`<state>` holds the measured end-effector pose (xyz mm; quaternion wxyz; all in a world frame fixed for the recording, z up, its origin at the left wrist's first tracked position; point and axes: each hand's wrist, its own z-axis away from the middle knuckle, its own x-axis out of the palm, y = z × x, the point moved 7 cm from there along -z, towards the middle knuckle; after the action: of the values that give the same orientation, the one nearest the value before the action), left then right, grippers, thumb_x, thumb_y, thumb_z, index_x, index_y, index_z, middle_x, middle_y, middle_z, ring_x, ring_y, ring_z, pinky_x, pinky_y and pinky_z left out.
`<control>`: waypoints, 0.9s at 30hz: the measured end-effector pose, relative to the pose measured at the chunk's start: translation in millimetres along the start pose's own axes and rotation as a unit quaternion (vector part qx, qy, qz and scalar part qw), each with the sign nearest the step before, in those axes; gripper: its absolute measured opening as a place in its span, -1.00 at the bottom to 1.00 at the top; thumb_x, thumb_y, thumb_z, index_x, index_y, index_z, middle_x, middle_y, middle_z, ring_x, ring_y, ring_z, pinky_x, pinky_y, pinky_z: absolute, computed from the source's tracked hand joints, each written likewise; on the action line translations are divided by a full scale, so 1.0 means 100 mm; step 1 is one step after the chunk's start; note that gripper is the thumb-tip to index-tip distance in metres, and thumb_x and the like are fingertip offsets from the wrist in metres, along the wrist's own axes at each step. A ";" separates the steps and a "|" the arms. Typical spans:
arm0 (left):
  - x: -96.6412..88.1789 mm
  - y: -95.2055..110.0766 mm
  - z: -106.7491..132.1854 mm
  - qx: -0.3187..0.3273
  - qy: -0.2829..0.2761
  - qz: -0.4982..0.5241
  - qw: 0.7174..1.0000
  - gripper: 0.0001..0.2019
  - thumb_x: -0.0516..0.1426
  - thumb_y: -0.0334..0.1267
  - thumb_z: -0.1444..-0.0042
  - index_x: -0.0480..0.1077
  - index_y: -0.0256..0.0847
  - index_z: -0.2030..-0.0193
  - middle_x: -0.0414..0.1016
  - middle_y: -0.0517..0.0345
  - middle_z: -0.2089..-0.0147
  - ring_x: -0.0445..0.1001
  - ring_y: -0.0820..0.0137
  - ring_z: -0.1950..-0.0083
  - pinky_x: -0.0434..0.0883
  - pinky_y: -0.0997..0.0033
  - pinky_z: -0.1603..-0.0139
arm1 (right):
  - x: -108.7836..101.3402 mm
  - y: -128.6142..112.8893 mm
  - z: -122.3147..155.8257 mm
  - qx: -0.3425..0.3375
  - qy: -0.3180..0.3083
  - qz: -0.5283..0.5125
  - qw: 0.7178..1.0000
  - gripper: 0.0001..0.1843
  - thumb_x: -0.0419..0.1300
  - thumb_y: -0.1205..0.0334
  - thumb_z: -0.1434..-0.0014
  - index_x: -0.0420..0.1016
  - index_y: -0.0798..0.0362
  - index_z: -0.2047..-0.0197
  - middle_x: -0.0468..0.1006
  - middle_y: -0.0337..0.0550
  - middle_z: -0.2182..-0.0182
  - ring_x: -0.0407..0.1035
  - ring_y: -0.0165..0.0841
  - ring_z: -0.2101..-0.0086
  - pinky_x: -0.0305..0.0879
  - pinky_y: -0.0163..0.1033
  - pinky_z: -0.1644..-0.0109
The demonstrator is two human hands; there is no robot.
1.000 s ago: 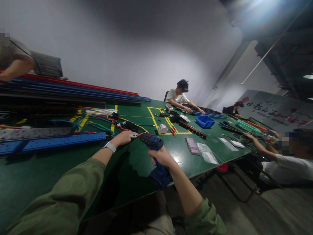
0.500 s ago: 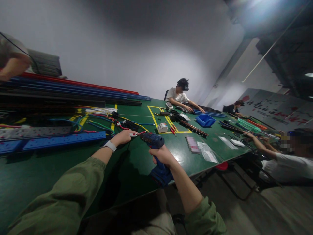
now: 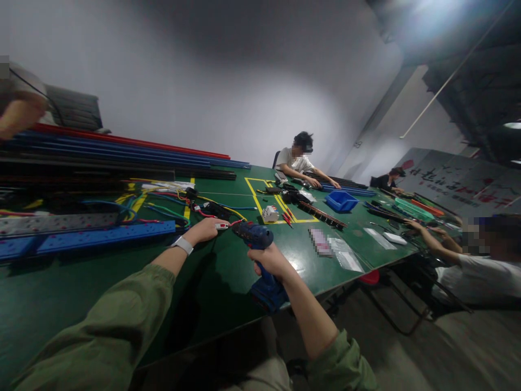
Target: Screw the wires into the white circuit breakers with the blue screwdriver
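Note:
My right hand [image 3: 271,262] is wrapped round the grip of a blue cordless drill [image 3: 257,235], its nose pointing left and its battery low near the table's front edge. My left hand [image 3: 202,231], with a pale watch band at the wrist, pinches a small white-and-red part [image 3: 222,226]. A short red piece shows between that part and the drill's nose; whether it is a wire or a bit I cannot tell. Just beyond my left hand lies a black piece [image 3: 217,209] with red and yellow wires. Right of it stands a white breaker-like block [image 3: 270,213].
Blue socket strips [image 3: 106,237] and coloured wires lie left. Long red and blue rails [image 3: 134,147] run along the back. Beyond the drill are red pens [image 3: 287,216], a blue bin [image 3: 341,201] and a plastic bag [image 3: 345,254]. Co-workers sit across and right.

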<state>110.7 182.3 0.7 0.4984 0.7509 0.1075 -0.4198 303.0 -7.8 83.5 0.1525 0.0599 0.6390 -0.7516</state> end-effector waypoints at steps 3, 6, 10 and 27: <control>0.00 0.01 0.00 0.002 -0.004 0.008 1.000 -0.32 0.08 -0.39 0.09 0.58 -0.16 -0.24 0.65 0.06 -0.18 0.55 0.17 -0.26 0.40 0.35 -0.32 | 0.00 -0.01 0.01 0.003 0.000 0.007 1.000 -0.89 0.21 0.34 -0.04 0.32 0.01 0.36 0.26 -0.44 0.76 0.22 -0.45 0.71 0.10 -0.40 0.62; 0.02 -0.02 -0.01 0.004 -0.007 0.009 1.000 -0.31 0.08 -0.39 0.09 0.58 -0.15 -0.24 0.65 0.07 -0.19 0.56 0.18 -0.26 0.40 0.35 -0.32 | 0.00 -0.02 0.01 0.008 0.000 0.010 1.000 -0.88 0.21 0.35 -0.04 0.33 0.02 0.34 0.25 -0.44 0.76 0.22 -0.45 0.71 0.10 -0.40 0.61; 0.04 -0.09 -0.04 -0.003 -0.004 0.003 1.000 -0.30 0.06 -0.42 0.10 0.57 -0.16 -0.25 0.64 0.05 -0.20 0.57 0.17 -0.25 0.39 0.34 -0.33 | 0.00 -0.01 0.01 0.009 -0.001 0.009 1.000 -0.87 0.21 0.34 -0.05 0.35 0.03 0.30 0.26 -0.45 0.76 0.22 -0.45 0.72 0.11 -0.40 0.61; 0.03 -0.05 -0.01 -0.006 -0.008 0.020 1.000 -0.31 0.07 -0.40 0.10 0.59 -0.15 -0.24 0.64 0.06 -0.19 0.56 0.16 -0.26 0.41 0.32 -0.32 | 0.01 -0.01 0.00 -0.004 -0.016 0.008 1.000 -0.91 0.20 0.35 -0.07 0.36 0.02 0.32 0.27 -0.42 0.76 0.22 -0.44 0.72 0.10 -0.40 0.62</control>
<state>110.5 184.4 -4.5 0.5115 0.7465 0.0910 -0.4156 302.2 -7.8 84.0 0.1690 0.0531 0.6389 -0.7486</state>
